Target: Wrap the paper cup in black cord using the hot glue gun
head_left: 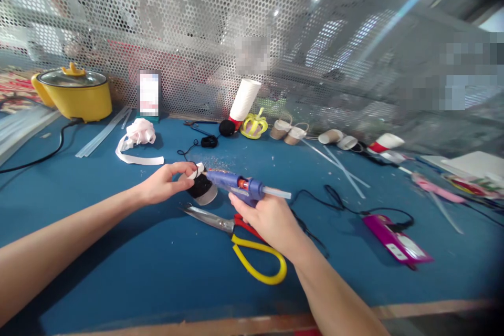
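Note:
My left hand [167,184] is closed on a small white cup [208,197] that has a black band, apparently wound yarn, around it. A black strand [189,156] runs from the cup toward a small black bundle of yarn [209,141]. In my right hand [273,220] is a blue hot glue gun [232,182], its nozzle at the cup's upper edge. A clear glue stick [277,192] sticks out of the gun's back. Scissors with red and yellow handles [260,268] lie just below the cup, partly hidden by my right hand.
A yellow electric pot [74,95], a phone [149,93] and white ribbon [140,134] are at back left. Stacked paper cups [246,97], a yellow pumpkin-shaped craft [254,125] and small baskets [295,135] line the mesh screen. A purple power strip [394,239] lies right.

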The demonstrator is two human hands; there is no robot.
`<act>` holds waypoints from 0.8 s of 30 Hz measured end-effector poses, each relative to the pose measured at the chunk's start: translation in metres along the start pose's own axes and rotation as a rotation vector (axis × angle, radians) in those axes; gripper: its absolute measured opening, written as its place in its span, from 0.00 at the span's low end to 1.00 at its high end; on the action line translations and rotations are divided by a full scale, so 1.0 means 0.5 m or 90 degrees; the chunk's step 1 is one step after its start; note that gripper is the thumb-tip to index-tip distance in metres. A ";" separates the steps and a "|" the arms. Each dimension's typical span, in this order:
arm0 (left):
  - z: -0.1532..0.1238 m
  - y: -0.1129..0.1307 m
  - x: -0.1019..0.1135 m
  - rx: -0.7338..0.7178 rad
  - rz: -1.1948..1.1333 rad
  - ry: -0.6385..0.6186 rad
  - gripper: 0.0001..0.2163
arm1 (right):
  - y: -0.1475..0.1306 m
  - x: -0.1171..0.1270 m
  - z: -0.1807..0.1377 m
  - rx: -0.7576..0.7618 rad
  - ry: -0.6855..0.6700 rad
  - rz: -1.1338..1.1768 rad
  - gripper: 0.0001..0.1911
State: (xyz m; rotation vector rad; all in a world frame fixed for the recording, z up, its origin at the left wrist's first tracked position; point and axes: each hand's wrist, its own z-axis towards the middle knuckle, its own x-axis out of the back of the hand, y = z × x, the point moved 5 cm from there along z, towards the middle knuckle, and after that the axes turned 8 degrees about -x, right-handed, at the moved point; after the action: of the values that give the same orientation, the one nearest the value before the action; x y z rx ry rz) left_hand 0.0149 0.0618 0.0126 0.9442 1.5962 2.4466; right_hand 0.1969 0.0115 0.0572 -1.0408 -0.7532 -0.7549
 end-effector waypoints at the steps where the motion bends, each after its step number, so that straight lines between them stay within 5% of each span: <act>1: 0.000 0.000 0.000 0.001 0.001 0.000 0.10 | 0.000 -0.001 0.000 -0.002 -0.007 0.001 0.08; 24: 0.001 -0.003 0.000 -0.008 -0.043 -0.004 0.10 | -0.001 0.002 -0.001 -0.033 -0.030 0.009 0.09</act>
State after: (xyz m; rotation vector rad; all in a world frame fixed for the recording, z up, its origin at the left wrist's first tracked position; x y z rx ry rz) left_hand 0.0147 0.0629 0.0117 0.8802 1.5825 2.4027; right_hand 0.1970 0.0107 0.0584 -1.1136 -0.7686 -0.7431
